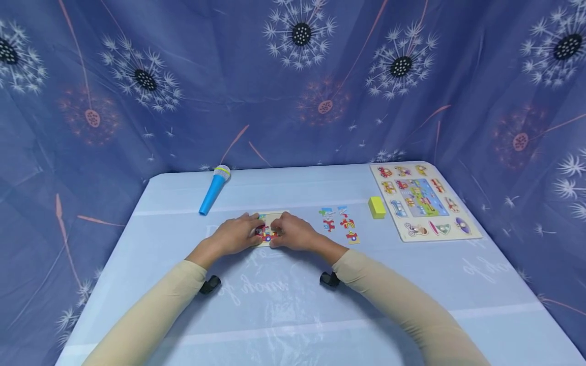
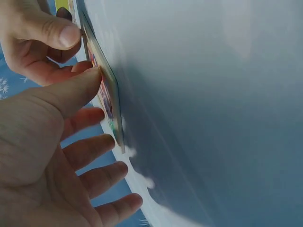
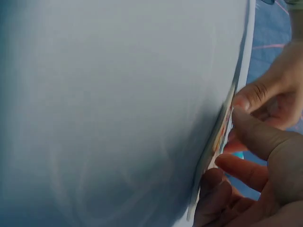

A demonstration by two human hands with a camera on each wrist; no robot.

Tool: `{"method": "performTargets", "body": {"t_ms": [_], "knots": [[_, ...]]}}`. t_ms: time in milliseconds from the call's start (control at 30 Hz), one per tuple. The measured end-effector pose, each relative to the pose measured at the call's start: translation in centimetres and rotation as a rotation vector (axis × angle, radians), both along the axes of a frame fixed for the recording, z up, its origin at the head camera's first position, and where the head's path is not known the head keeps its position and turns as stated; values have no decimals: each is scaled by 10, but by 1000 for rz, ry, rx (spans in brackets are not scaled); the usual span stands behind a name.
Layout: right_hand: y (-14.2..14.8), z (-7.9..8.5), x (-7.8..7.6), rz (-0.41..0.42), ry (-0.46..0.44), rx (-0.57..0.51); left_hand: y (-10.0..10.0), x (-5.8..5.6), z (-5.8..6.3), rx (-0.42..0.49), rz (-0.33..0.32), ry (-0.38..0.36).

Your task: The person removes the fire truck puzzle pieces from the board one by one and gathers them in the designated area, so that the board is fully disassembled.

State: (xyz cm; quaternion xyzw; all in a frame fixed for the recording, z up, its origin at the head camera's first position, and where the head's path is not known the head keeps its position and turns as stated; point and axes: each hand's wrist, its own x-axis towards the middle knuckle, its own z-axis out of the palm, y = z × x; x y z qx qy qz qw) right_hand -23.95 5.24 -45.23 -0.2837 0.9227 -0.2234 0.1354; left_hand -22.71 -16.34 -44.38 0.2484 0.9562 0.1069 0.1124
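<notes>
Head: jigsaw tray (image 1: 270, 216) between left hand (image 1: 235, 235) and right hand (image 1: 296, 234), loose pieces (image 1: 347, 223) right of tray.
Left wrist: left fingers loosely spread, thumb touching tray.
Right wrist: right fingers part-curled at tray; cannot tell whether gripping.

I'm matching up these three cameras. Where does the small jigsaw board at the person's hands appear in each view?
Head: small jigsaw board just below and left of centre.
Left wrist: upper left, nearly edge-on.
Right wrist: lower right, nearly edge-on.
Shared landmark: the left hand, beside the board in all three.
</notes>
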Motion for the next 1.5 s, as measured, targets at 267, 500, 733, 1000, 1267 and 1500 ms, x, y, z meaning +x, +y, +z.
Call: {"method": "performTargets", "body": {"t_ms": [267, 500, 733, 1000, 1267, 1500], "knots": [[-6, -5, 6, -33, 12, 41, -1, 4, 1, -2, -22, 11], [-8, -7, 5, -58, 8, 29, 0, 5, 0, 12, -31, 23], [-8, -3, 2, -56, -54, -46, 0, 4, -2, 0, -31, 37], [-7, -3, 1, -53, -60, -87, -1, 4, -2, -9, -30, 42], [-1, -2, -2, -38, -16, -101, -1, 5, -1, -2, -24, 37], [36, 4, 3, -66, -35, -183, -2, 5, 0, -14, -33, 54]]}}
